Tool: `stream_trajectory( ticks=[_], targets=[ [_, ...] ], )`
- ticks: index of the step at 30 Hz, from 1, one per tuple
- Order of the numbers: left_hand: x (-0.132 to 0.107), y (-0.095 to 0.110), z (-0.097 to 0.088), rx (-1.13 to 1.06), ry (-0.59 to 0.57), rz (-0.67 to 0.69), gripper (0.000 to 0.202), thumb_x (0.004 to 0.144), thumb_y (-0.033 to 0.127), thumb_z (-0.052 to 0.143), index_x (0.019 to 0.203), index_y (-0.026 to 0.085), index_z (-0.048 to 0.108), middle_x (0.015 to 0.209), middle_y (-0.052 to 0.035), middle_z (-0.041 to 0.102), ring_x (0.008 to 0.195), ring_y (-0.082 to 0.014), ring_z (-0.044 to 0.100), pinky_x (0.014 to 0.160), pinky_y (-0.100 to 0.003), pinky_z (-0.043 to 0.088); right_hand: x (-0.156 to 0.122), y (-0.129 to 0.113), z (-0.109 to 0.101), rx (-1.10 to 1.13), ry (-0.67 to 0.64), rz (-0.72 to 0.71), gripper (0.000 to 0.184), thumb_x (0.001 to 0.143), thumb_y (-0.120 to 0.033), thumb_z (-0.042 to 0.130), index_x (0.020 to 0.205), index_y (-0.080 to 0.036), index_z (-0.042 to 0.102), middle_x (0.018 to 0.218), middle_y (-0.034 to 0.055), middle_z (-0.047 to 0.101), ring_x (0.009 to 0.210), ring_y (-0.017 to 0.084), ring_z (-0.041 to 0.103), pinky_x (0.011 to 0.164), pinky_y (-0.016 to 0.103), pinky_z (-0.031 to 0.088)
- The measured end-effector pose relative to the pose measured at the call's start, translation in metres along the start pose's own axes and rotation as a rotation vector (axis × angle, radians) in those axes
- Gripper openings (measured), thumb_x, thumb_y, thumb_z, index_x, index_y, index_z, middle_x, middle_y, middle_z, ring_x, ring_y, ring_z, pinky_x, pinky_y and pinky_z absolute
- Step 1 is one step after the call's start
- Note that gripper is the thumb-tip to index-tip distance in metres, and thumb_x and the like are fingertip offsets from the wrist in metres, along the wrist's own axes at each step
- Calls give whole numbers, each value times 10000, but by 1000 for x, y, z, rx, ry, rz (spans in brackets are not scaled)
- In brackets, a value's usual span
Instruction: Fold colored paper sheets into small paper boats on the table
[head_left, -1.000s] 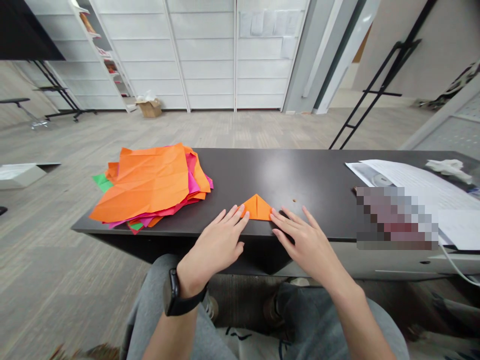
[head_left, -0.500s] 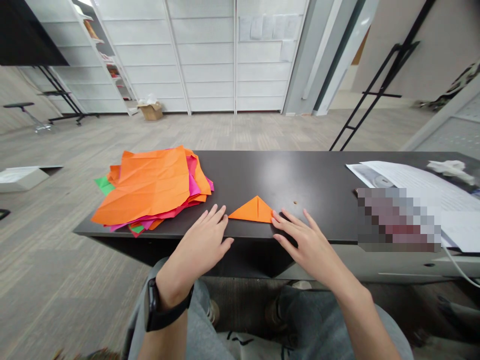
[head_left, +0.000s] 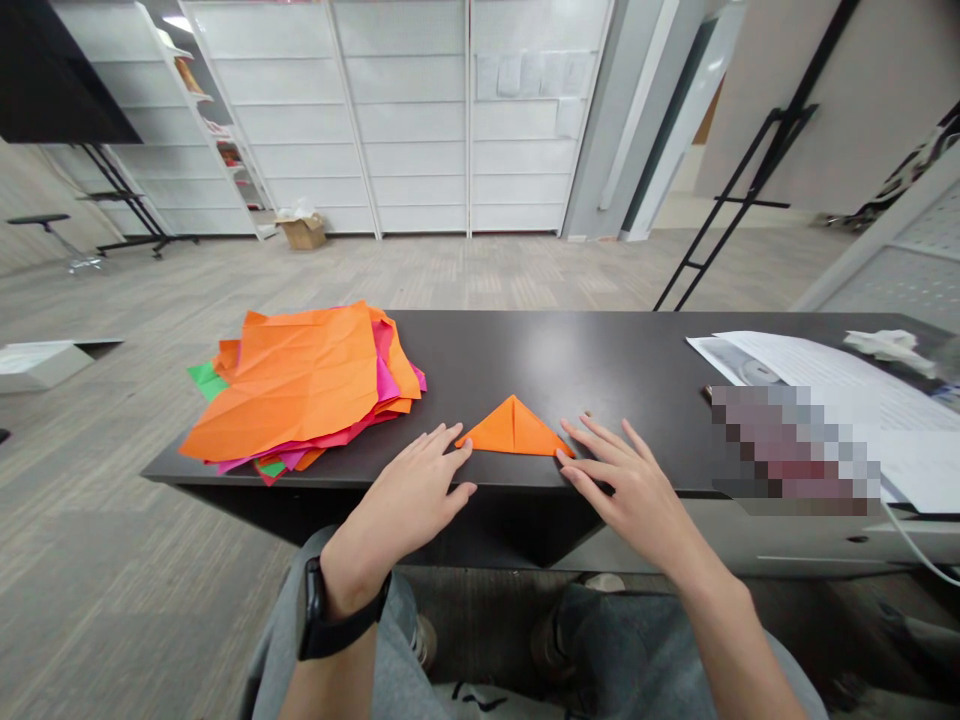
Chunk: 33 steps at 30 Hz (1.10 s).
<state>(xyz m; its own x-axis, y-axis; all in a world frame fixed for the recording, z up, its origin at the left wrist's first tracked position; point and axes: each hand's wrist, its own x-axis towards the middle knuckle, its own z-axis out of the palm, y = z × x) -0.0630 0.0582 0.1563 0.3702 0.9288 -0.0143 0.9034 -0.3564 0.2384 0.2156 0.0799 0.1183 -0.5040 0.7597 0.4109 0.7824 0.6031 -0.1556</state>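
Observation:
A small orange paper folded into a triangle [head_left: 514,428] lies flat on the dark table, its peak pointing away from me and a crease down its middle. My left hand [head_left: 418,488] touches the left corner with its fingertips, fingers stretched out. At the right corner, my right hand [head_left: 624,482] rests its fingertips, the fingers spread. Neither hand grips the paper. A black watch [head_left: 341,615] is on my left wrist.
A loose stack of creased paper sheets [head_left: 292,380], orange on top, covers the table's left end. White printed sheets [head_left: 840,390], a blurred-out item [head_left: 791,450] and a crumpled tissue [head_left: 892,345] lie at the right. The table's front edge [head_left: 517,486] runs just below the triangle.
My right hand has shifted slightly right, and more of the triangle's right corner shows. My left fingertips now touch the left corner. The view has tilted up slightly.

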Motion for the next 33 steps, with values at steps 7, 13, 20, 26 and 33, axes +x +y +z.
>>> stream_trajectory(
  ticks=[7, 13, 20, 26, 33],
  targets=[
    [-1, -3, 3, -25, 19, 5, 471, 935, 335, 578, 1375, 170, 582, 1556, -143, 431, 1450, -297, 392, 1186, -458, 341, -1, 2, 5, -12, 152, 146, 318, 1001, -372, 488, 946, -274, 785, 1244, 52, 724, 1257, 298, 611, 1091, 620, 395],
    [-1, 0, -2, -51, -38, -32, 504, 930, 324, 581, 1400, 142, 559, 1573, -148, 402, 1467, -297, 359, 1206, -435, 307, 1, 2, 10, 70, 169, 125, 329, 993, -389, 499, 896, -233, 773, 1217, 88, 729, 1217, 293, 635, 1084, 590, 417],
    [0, 2, 0, -96, -33, -18, 533, 922, 313, 594, 1410, 104, 540, 1578, -179, 383, 1489, -304, 312, 1205, -446, 308, 1, 2, 12, 108, 173, 121, 299, 985, -374, 518, 870, -228, 752, 1211, 98, 729, 1199, 296, 644, 1081, 587, 429],
    [1, 2, 1, -85, -34, -17, 542, 922, 313, 595, 1415, 95, 532, 1578, -187, 380, 1487, -316, 313, 1202, -457, 311, 1, 3, 12, 125, 176, 120, 276, 981, -368, 529, 891, -227, 749, 1189, 98, 738, 1188, 297, 651, 1074, 599, 433],
    [3, 2, -2, -47, 13, 9, 377, 947, 300, 564, 1261, 114, 655, 1489, -175, 518, 1413, -329, 443, 1177, -478, 353, 2, 2, 12, 143, 188, 105, 227, 972, -334, 541, 874, -221, 711, 1187, 105, 735, 1160, 289, 660, 1079, 599, 428]
  ],
)
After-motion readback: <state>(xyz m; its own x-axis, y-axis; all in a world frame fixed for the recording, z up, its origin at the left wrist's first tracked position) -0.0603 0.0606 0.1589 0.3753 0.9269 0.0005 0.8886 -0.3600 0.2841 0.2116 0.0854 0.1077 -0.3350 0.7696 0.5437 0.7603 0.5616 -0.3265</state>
